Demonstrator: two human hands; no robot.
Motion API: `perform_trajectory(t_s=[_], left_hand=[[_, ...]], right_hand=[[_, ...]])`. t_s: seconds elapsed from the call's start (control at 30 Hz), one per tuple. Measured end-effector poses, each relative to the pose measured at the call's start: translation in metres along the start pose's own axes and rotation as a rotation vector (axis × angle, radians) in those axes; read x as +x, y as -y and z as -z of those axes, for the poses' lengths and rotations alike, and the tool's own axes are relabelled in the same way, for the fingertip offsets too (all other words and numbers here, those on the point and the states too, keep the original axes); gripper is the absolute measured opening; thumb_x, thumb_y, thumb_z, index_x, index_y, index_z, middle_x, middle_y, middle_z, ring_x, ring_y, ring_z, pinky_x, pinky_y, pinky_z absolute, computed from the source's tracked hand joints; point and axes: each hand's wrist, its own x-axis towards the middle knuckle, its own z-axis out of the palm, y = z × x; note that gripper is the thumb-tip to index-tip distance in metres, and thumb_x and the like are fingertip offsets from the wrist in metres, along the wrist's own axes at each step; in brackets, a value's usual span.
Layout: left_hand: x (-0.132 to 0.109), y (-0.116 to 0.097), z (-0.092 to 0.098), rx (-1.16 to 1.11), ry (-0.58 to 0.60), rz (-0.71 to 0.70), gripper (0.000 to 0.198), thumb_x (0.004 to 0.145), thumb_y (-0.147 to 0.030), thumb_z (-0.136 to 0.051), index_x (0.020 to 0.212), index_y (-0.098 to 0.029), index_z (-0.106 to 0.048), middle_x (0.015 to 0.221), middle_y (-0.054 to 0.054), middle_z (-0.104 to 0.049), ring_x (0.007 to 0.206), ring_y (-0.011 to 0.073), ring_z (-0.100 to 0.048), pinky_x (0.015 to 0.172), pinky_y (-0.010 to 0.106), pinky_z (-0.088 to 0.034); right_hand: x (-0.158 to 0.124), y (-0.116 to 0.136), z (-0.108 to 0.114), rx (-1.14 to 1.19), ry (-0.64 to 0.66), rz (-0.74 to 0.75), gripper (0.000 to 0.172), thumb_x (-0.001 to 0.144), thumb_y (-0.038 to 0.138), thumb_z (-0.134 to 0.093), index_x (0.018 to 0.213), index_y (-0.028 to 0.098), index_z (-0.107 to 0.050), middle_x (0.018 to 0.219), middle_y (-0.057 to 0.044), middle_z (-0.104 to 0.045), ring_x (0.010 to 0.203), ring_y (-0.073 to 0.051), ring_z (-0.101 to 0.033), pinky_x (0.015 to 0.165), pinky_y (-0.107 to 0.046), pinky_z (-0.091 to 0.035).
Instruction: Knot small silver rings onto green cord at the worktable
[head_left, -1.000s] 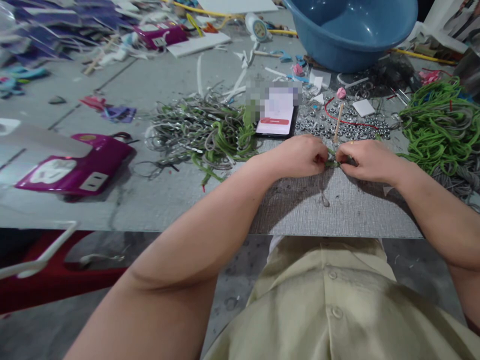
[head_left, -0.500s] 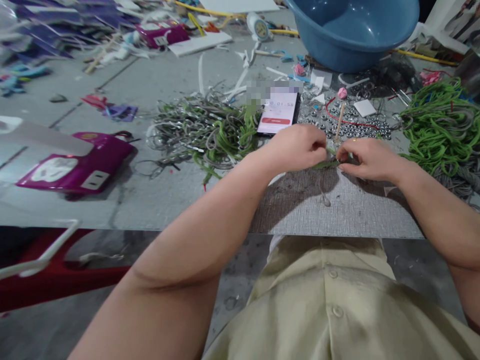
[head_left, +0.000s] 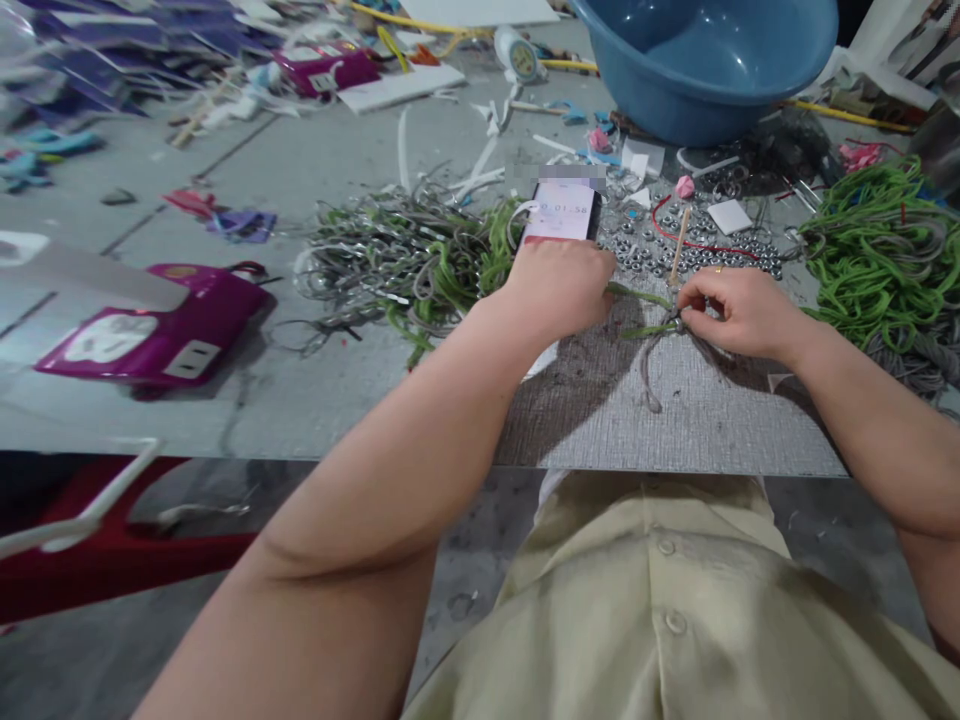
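My left hand (head_left: 566,285) is closed on one end of a green cord (head_left: 641,292), which runs taut toward the right. My right hand (head_left: 739,310) pinches the cord where it meets a small metal piece (head_left: 673,318); the fingertips partly hide it. From that point a grey cord end (head_left: 649,385) hangs down over the grey work surface. A thin wooden stick (head_left: 680,245) stands just behind the right fingertips. Beyond my left hand lies a phone (head_left: 566,208) with a timer on its screen, its lower part covered by the hand.
Many small metal rings or nuts (head_left: 694,258) lie behind my hands. Piled green and grey cords (head_left: 457,250) sit to the left, and a green cord bundle (head_left: 885,250) to the right. A blue basin (head_left: 705,95) stands at the back; a purple device (head_left: 165,330) is at far left.
My left hand has moved left, away from the right hand, drawing the green cord out between them and covering the phone's lower part. The right hand stays nearly in place.
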Motion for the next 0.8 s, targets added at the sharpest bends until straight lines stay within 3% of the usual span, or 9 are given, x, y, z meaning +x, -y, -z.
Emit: perform_trajectory(t_s=[0.17,0.3,0.4,0.53,0.7,0.8], left_hand=[[0.002,-0.003,-0.003,-0.026,0.006,-0.052,0.019,0.080,-0.024,-0.055,0.083,-0.019,-0.072,0.067,0.004,-0.064,0.072,0.0186,-0.064,0.069,0.028,-0.046],[0.005,-0.014,0.005,-0.362,0.024,-0.056,0.018,0.078,-0.022,-0.053,0.077,-0.018,-0.071,0.063,0.002,-0.064,0.065,0.0138,-0.059,0.062,0.026,-0.044],[0.005,-0.021,0.008,-0.691,0.052,-0.059,0.026,0.089,-0.025,-0.048,0.091,-0.013,-0.071,0.070,0.005,-0.068,0.061,0.0106,-0.057,0.060,0.026,-0.045],[0.004,-0.025,0.006,-0.936,0.121,0.024,0.032,0.096,-0.030,-0.044,0.107,-0.012,-0.068,0.080,0.010,-0.072,0.055,0.0090,-0.057,0.054,0.027,-0.045],[0.004,-0.023,0.004,-0.984,0.120,-0.004,0.039,0.100,-0.040,-0.037,0.110,-0.015,-0.066,0.087,0.011,-0.075,0.061,0.0118,-0.065,0.053,0.027,-0.050],[0.004,-0.023,0.005,-0.977,0.122,-0.022,0.041,0.102,-0.042,-0.033,0.111,-0.015,-0.063,0.089,0.010,-0.074,0.062,0.0115,-0.066,0.054,0.026,-0.050]], right_hand=[[0.001,0.000,-0.001,0.004,0.002,0.011,0.017,0.081,0.025,-0.053,0.085,0.020,-0.069,0.082,-0.004,-0.069,0.073,-0.017,-0.057,0.067,-0.030,-0.037],[0.002,0.003,-0.001,0.070,-0.036,0.004,0.016,0.081,0.024,-0.053,0.081,0.019,-0.068,0.080,-0.004,-0.069,0.071,-0.016,-0.056,0.068,-0.030,-0.038],[0.002,0.006,-0.001,0.154,-0.074,-0.030,0.019,0.083,0.026,-0.052,0.083,0.018,-0.070,0.080,-0.004,-0.069,0.070,-0.016,-0.055,0.068,-0.030,-0.039],[0.003,0.007,-0.001,0.203,-0.104,-0.038,0.026,0.086,0.035,-0.055,0.086,0.017,-0.073,0.082,-0.005,-0.070,0.070,-0.015,-0.055,0.068,-0.030,-0.038],[0.004,0.009,-0.004,0.239,-0.063,-0.074,0.035,0.083,0.046,-0.063,0.097,0.016,-0.074,0.080,-0.003,-0.067,0.068,-0.014,-0.052,0.066,-0.029,-0.036],[0.006,0.011,-0.007,0.343,-0.050,-0.116,0.031,0.081,0.042,-0.065,0.095,0.015,-0.072,0.075,-0.001,-0.062,0.066,-0.013,-0.049,0.064,-0.029,-0.034]])
